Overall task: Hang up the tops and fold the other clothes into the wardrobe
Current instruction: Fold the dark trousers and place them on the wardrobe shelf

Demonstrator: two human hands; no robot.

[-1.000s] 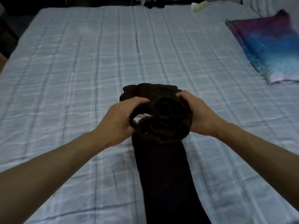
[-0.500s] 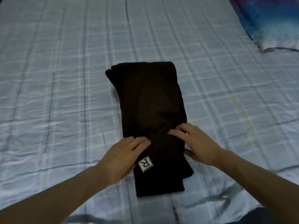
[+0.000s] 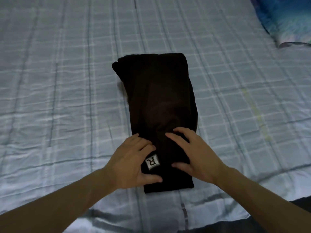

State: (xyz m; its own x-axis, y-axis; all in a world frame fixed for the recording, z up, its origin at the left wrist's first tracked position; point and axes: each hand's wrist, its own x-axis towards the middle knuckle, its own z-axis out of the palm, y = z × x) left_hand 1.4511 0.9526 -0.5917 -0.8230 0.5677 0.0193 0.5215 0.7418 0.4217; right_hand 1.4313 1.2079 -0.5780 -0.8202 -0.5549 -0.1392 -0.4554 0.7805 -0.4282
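A dark brown folded garment lies flat on the bed as a long rectangle, with a small white patch bearing the letter R near its close end. My left hand rests flat on the garment's near left side, fingers spread beside the patch. My right hand presses on the near right side, fingers spread and slightly arched. Neither hand grips the cloth.
The bed is covered by a pale blue checked sheet. A blue and purple pillow lies at the far right corner. The bed's near edge and a dark floor show at the lower right.
A second ago both hands held the garment's end rolled up above the bed. It has since been laid down folded, and both hands have flattened on top of it.
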